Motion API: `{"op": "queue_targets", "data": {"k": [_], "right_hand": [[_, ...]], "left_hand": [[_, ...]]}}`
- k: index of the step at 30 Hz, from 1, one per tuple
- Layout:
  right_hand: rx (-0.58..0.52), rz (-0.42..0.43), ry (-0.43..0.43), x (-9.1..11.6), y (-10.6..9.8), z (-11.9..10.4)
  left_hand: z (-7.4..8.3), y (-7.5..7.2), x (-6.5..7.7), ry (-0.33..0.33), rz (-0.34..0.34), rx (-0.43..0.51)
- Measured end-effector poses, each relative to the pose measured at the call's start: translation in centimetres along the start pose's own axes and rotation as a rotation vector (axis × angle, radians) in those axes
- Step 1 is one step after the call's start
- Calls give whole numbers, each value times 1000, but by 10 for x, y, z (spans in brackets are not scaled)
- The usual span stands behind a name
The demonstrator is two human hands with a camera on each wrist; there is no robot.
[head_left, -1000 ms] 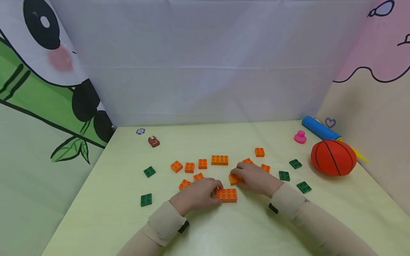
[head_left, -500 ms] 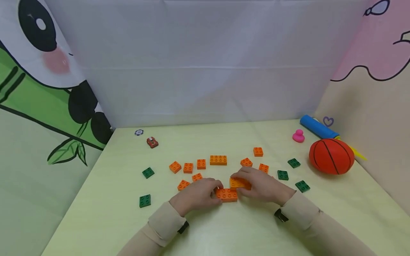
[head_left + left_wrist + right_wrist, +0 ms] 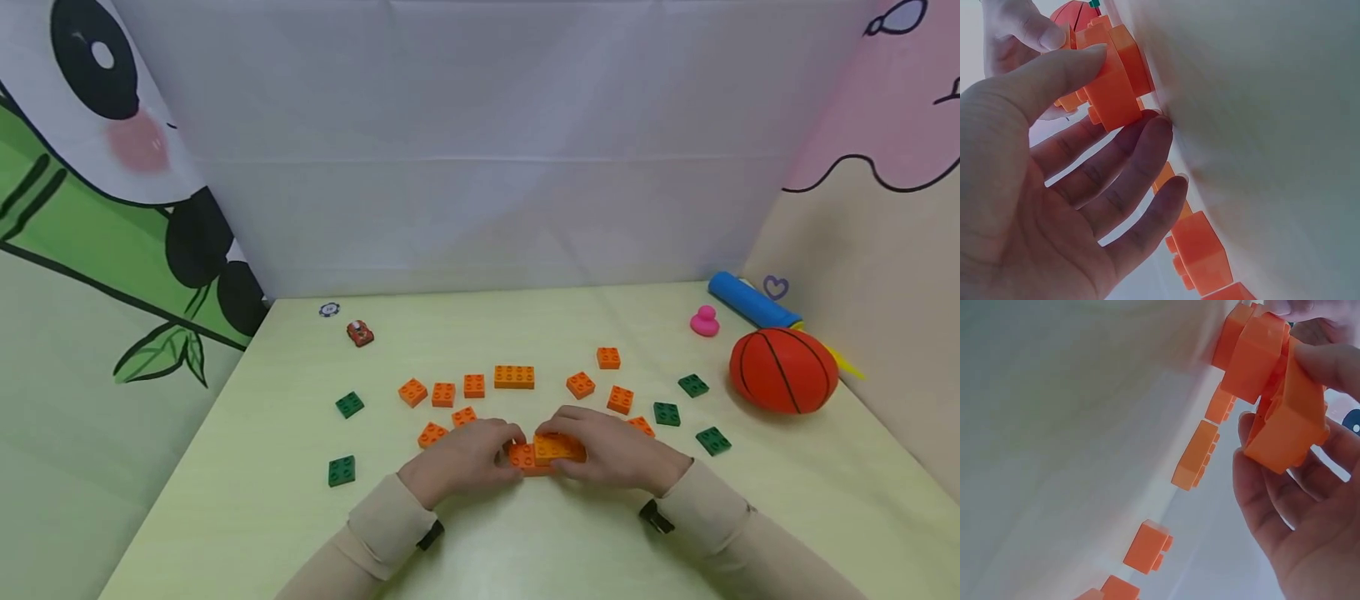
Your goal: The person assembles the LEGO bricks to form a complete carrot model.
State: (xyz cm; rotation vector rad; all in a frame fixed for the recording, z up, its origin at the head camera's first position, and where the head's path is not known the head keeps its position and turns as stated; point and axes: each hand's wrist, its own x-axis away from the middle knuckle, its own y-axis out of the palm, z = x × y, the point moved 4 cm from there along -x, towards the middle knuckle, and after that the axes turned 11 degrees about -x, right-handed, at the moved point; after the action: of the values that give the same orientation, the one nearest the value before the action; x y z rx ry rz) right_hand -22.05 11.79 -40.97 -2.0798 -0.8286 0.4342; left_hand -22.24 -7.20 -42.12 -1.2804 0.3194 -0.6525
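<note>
My left hand (image 3: 468, 454) grips a long orange building brick (image 3: 522, 458) at its left end, thumb on one side and fingers on the other. The brick is low over the table in front of me. A second, lighter orange brick (image 3: 558, 448) is pinched between thumb and fingers of my right hand (image 3: 615, 450). It overlaps the right part of the first brick from above. In the right wrist view this upper brick (image 3: 1291, 419) looks tilted against the studded side of the lower brick (image 3: 1257, 359); whether the studs are engaged cannot be told.
Several loose orange bricks (image 3: 513, 377) lie beyond the hands. Green bricks sit at left (image 3: 342, 471) and right (image 3: 667, 414). A toy basketball (image 3: 783, 371), a pink toy (image 3: 704, 321) and a blue cylinder (image 3: 753, 300) stand at right; a small red car (image 3: 360, 333) at back left.
My right hand has picked up the lighter orange brick, turned it lengthwise and brought it toward me onto the right part of the other brick. The left hand stays nearly in place.
</note>
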Motion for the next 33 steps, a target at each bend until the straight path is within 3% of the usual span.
{"op": "queue_targets", "data": {"k": [33], "right_hand": [[-1, 47, -83, 0, -1, -1]], "left_hand": [[-4, 5, -5, 23, 10, 40]]}}
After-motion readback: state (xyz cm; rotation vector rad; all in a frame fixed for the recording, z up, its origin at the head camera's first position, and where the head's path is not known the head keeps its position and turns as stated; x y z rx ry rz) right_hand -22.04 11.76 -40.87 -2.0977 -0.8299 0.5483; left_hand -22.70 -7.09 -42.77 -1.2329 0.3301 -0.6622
